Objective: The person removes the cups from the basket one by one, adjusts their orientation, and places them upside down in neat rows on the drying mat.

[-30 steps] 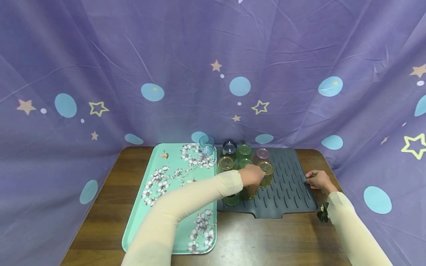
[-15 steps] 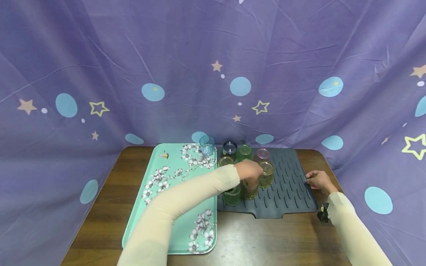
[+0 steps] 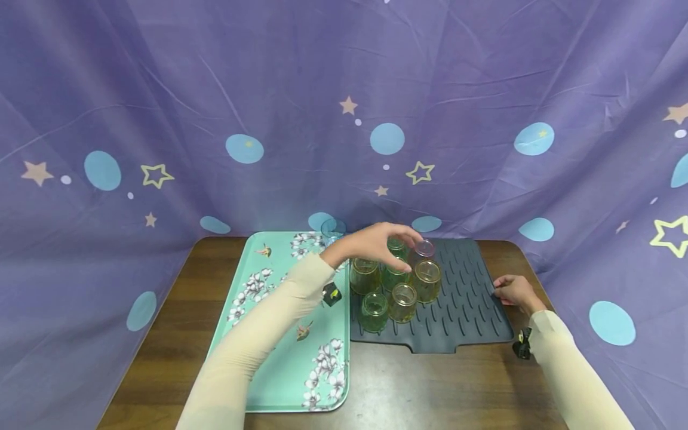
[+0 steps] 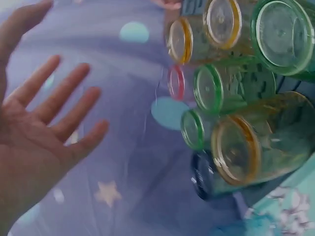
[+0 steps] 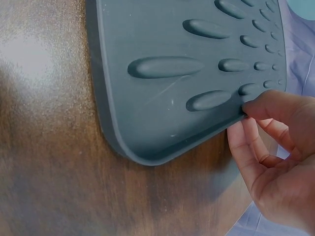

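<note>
My left hand (image 3: 378,242) is raised over the back rows of glasses, fingers spread and nothing in them. Upside down on the dark grey drying mat (image 3: 467,292) stand several coloured glasses: a front green glass (image 3: 374,313), a front amber glass (image 3: 403,304), another amber glass (image 3: 427,283) and a pink glass (image 3: 424,248) among them. A dark blue glass (image 4: 203,177) shows in the left wrist view but is hidden behind the hand in the head view. With thumb and fingers, my right hand (image 5: 283,142) pinches the mat's right edge.
A mint tray (image 3: 285,388) with a flower print lies against the mat's left side. At its back right corner stands a light blue glass (image 3: 333,228). Both rest on a brown wooden table (image 3: 430,388), with a purple curtain (image 3: 295,89) behind.
My left hand has let go of the front amber glass and moved up and back, its fingers opening. That glass stays on the mat. The right hand keeps its place.
</note>
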The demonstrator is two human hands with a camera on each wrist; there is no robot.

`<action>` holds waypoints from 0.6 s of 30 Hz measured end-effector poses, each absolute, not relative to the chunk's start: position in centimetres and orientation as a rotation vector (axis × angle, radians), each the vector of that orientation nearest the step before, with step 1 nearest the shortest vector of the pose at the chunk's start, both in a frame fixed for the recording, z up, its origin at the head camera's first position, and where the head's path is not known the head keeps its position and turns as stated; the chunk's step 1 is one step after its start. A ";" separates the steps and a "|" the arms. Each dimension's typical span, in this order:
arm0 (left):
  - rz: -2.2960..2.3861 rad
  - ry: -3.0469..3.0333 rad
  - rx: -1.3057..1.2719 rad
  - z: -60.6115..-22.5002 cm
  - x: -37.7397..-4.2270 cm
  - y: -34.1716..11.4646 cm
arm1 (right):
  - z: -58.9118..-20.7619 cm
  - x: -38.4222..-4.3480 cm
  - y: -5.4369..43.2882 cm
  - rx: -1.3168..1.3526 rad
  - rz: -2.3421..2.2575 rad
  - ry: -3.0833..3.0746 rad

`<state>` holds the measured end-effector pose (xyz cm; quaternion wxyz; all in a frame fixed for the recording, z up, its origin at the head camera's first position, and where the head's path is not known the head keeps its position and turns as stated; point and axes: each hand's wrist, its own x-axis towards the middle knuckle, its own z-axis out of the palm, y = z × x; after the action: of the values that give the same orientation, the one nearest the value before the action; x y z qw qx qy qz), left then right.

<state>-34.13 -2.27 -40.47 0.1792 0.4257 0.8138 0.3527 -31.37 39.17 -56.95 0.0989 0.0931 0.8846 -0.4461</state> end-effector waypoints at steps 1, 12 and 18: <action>1.091 2.305 1.195 -40.7 -34.4 -3.0 | -56.9 -31.4 39.2 0.276 -1.317 2.617; 1.742 2.428 0.853 -44.0 -35.6 -10.5 | -57.2 -31.6 39.3 0.306 -1.310 2.607; 1.956 2.480 0.602 -46.4 -36.8 -13.1 | -57.2 -31.6 39.3 0.295 -1.319 2.606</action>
<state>-36.79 -13.06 -46.43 -0.0372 0.1870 0.7707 0.6080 -31.59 39.28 -57.17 0.1027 0.0998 0.8830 -0.4469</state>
